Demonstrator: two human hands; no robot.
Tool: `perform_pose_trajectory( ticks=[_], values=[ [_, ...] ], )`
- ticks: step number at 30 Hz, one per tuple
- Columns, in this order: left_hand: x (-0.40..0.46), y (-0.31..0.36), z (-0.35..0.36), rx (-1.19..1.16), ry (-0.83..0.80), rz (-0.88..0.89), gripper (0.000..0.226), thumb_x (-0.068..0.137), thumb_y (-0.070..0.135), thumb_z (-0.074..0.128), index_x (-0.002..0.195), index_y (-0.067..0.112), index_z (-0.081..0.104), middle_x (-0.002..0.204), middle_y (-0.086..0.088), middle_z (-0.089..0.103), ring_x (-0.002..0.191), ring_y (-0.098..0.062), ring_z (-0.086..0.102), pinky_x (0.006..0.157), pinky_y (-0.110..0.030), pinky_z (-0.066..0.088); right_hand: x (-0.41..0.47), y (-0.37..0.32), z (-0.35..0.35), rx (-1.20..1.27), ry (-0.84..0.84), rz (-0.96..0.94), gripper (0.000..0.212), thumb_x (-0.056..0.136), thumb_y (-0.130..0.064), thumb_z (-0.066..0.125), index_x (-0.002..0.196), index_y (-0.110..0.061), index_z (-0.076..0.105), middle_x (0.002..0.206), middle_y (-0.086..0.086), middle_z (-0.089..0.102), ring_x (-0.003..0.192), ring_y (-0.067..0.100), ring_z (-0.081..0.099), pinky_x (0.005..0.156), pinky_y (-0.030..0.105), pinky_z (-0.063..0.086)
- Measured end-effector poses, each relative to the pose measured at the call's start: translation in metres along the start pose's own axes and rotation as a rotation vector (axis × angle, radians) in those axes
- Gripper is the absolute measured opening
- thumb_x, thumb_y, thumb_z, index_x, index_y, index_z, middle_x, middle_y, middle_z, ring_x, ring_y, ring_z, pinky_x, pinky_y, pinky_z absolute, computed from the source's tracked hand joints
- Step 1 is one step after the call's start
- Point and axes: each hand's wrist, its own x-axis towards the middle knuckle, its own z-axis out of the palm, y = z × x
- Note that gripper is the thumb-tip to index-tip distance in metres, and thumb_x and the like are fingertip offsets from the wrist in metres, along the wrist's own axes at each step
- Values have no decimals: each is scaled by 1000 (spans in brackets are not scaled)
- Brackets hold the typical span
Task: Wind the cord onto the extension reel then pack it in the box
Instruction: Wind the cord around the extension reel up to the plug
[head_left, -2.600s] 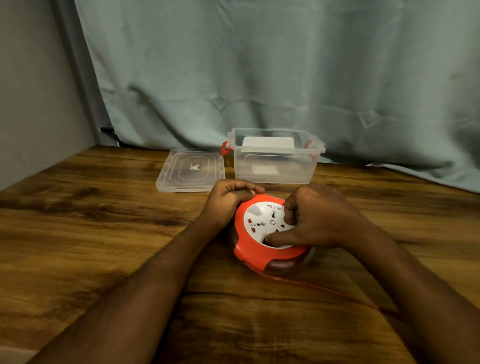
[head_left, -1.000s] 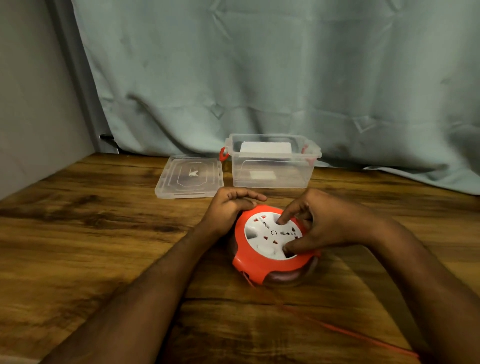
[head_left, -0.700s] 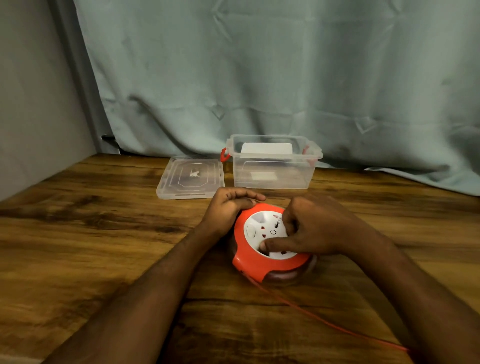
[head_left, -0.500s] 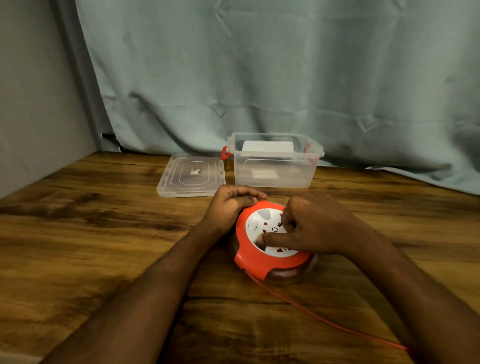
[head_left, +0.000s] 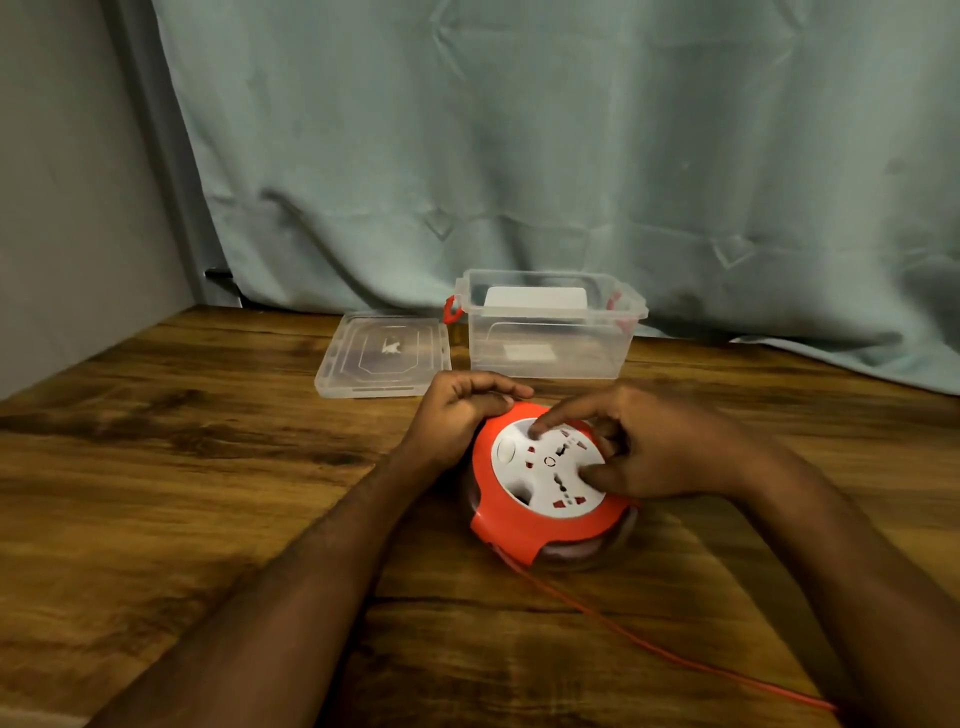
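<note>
The orange extension reel (head_left: 524, 519) with a white socket face (head_left: 545, 467) lies flat on the wooden table (head_left: 208, 493). My left hand (head_left: 460, 413) grips its far left rim. My right hand (head_left: 639, 447) rests on the white face, the index fingertip and thumb pressing into it. A thin orange cord (head_left: 649, 644) runs from the reel's near side off to the lower right, under my right forearm. The clear plastic box (head_left: 550, 332) with red latches stands open just behind the reel.
The clear lid (head_left: 384, 353) lies flat to the left of the box. A pale green curtain (head_left: 519, 156) hangs along the table's back edge, and a grey wall (head_left: 62, 182) borders the left side.
My right hand has kept turning the white face round; its fingers have spread, with the index finger now at the far side. The socket pattern has rotated. My left hand stays on the rim.
</note>
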Motion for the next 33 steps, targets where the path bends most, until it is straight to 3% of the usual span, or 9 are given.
perform_pose_trajectory(
  ticks=[3,6,10,18,21,26,33],
  values=[
    [-1,0,1,1,-20,-6,25,89,-11,53,103,-2,72,103,-18,74,88,-22,72,75,-26,58,-2,-2,-6,-31,-31,25,59,83,-46,78,133,-62,52,80,-32,57,74,-5,55,55,13,40],
    [0,-1,1,19,-36,-2,25,90,-10,53,102,1,73,103,-16,74,88,-21,71,77,-27,59,-4,-1,-8,-49,-46,48,59,81,-53,78,132,-63,52,67,-25,43,65,-2,47,54,17,34],
    [0,-2,2,26,-31,-4,25,89,-11,53,103,-3,72,104,-20,73,87,-23,71,76,-28,59,-3,0,-5,-78,15,59,59,71,-60,81,126,-60,59,65,-27,48,62,-3,45,53,20,32],
    [0,-2,1,23,-11,-9,25,89,-10,53,104,-3,72,105,-21,73,87,-22,71,76,-26,59,0,-4,1,-165,52,93,64,59,-75,79,116,-49,66,109,-21,60,89,3,54,59,21,37],
    [0,-2,1,20,-3,-15,26,89,-10,53,102,0,73,103,-18,74,86,-20,72,75,-26,59,1,-6,4,-194,87,87,60,57,-81,74,101,-40,70,96,-20,62,83,3,54,64,26,42],
    [1,-2,0,16,11,-6,29,89,-9,54,96,8,75,103,-13,75,90,-22,72,78,-27,58,5,-7,13,-184,136,34,62,58,-89,68,68,-28,60,69,-16,60,65,2,52,57,28,33],
    [-1,1,2,-16,-1,-41,29,90,-9,52,94,10,74,100,-11,75,85,-19,73,76,-28,60,8,-16,18,-181,134,53,64,65,-89,63,59,-27,48,61,-13,52,63,5,53,57,26,34]
  ],
)
